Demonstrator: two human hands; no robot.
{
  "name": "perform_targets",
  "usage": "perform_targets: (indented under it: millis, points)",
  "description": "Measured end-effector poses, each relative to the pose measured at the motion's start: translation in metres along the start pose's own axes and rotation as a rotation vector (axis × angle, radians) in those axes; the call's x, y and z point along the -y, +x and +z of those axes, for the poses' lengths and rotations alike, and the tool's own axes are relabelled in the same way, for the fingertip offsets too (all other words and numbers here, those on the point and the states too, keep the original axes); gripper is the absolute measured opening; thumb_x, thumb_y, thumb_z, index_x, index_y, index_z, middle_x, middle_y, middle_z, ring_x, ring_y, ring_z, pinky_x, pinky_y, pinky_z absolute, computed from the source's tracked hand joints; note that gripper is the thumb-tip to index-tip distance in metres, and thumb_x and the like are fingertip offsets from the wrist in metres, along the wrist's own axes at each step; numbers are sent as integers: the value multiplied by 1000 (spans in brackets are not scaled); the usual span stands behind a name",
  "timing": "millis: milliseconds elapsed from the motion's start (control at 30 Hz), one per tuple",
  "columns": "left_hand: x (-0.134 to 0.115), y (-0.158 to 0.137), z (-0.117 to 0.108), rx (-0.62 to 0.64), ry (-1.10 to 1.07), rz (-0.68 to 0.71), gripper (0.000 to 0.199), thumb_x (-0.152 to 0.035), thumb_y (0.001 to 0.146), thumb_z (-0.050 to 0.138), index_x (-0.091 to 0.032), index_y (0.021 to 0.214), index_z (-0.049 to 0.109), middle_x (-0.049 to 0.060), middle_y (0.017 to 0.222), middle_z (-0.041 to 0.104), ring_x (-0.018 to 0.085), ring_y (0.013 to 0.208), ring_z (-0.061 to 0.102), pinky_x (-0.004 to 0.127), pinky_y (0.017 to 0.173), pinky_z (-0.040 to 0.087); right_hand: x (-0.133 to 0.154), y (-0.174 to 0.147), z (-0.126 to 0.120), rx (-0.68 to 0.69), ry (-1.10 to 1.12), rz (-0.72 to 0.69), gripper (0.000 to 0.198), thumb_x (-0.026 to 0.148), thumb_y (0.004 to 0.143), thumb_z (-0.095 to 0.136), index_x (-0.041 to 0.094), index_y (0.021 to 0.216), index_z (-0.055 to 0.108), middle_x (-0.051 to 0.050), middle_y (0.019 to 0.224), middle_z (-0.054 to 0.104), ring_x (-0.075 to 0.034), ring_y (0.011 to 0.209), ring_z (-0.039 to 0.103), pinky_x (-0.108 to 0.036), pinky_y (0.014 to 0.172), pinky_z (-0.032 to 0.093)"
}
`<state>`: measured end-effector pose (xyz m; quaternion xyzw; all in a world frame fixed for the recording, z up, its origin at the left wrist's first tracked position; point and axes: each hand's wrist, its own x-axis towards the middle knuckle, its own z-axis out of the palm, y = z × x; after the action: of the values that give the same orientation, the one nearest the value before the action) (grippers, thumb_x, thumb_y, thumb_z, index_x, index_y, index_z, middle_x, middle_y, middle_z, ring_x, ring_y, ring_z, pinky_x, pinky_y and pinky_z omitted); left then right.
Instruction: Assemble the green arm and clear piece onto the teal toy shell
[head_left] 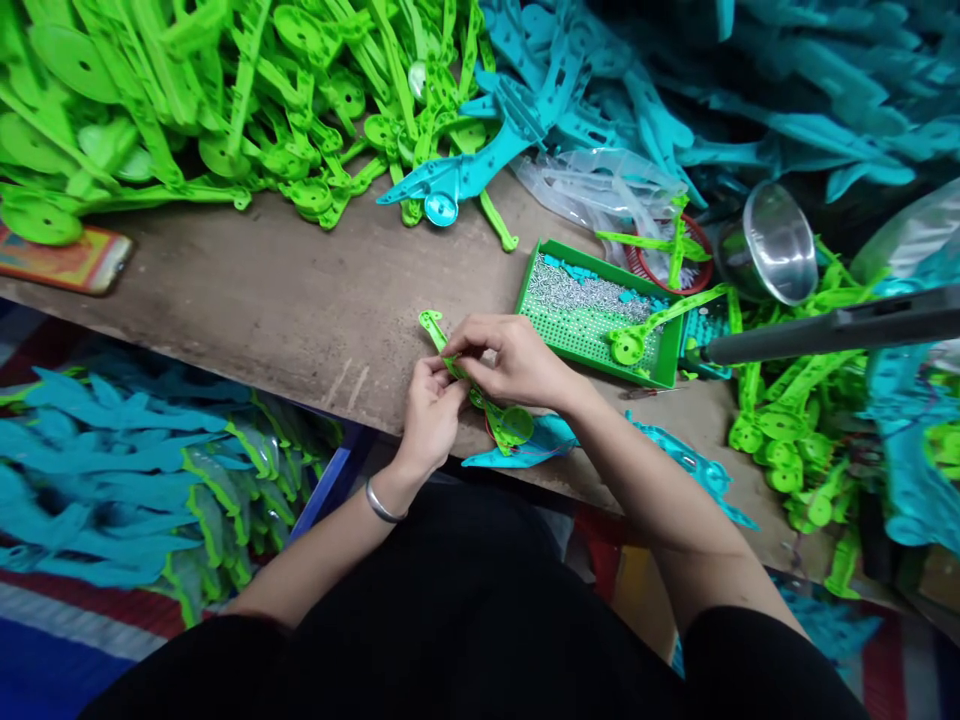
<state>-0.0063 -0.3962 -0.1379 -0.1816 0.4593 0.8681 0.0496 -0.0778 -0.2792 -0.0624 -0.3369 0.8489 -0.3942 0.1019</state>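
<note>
Near the table's front edge, my left hand (433, 412) is closed around a long green plastic part (516, 426) with a round disc at its lower end. My right hand (517, 362) pinches the same piece from above, its fingertips meeting those of the left; anything small between them is hidden. Thin red wires run along the green part. Beneath its disc end lies a blue plastic part (547, 442), partly covered by my right wrist. A green perforated tray (577, 335) holding many small screws stands just beyond my right hand, with another green piece (628, 345) resting in it.
Piles of green parts (300, 90) and blue parts (750, 100) line the back of the brown table (300, 290). A steel bowl (780, 245) and red basket (705, 250) stand right. A dark bar (832, 330) juts in from the right. Stacked blue-green pieces (112, 470) sit lower left.
</note>
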Motion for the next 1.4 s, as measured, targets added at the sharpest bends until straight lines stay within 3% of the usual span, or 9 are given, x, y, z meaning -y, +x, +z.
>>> perform_targets:
  millis: [200, 400, 733, 1100, 1233, 1400]
  points:
    - [1, -1, 1, 12, -10, 25, 34, -18, 76, 74, -21, 97, 47, -1, 86, 71, 10, 79, 69, 23, 76, 53, -4, 6, 6, 36, 50, -7, 22, 4, 78, 53, 14, 87, 71, -3, 86, 72, -11, 78, 64, -24, 75, 47]
    - [3, -2, 0, 32, 11, 24, 34, -22, 80, 71, -20, 102, 46, 3, 95, 73, 15, 92, 71, 27, 81, 53, -8, 8, 14, -53, 7, 102, 16, 6, 75, 55, 14, 82, 66, -1, 78, 68, -11, 71, 59, -23, 70, 44]
    - [2, -1, -1, 29, -13, 20, 35, -22, 78, 73, -21, 100, 46, 2, 94, 72, 15, 92, 71, 30, 86, 54, -2, 10, 14, -28, 4, 103, 27, 3, 71, 51, 14, 94, 61, -1, 80, 66, -10, 70, 58, -23, 69, 45]
    - [3, -2, -1, 29, -16, 21, 31, -19, 81, 70, -21, 100, 46, 3, 95, 72, 16, 98, 71, 31, 90, 54, -3, 7, 22, -47, -146, 101, 32, 4, 79, 47, 17, 107, 54, -3, 88, 70, -10, 71, 61, -23, 68, 46]
    - [2, -2, -1, 47, -22, 32, 30, -21, 82, 70, -22, 99, 46, 3, 96, 72, 17, 101, 71, 33, 92, 55, -1, 5, 22, -91, -147, 162, 33, 6, 80, 51, 17, 111, 52, -1, 85, 70, -11, 72, 63, -23, 67, 47]
    - [0, -3, 0, 40, -20, 6, 33, -20, 80, 72, -22, 99, 46, 2, 96, 72, 16, 100, 71, 32, 90, 55, -4, -1, 30, -143, -124, 211, 24, 11, 87, 52, 19, 109, 54, -2, 90, 76, -13, 80, 71, -24, 71, 51]
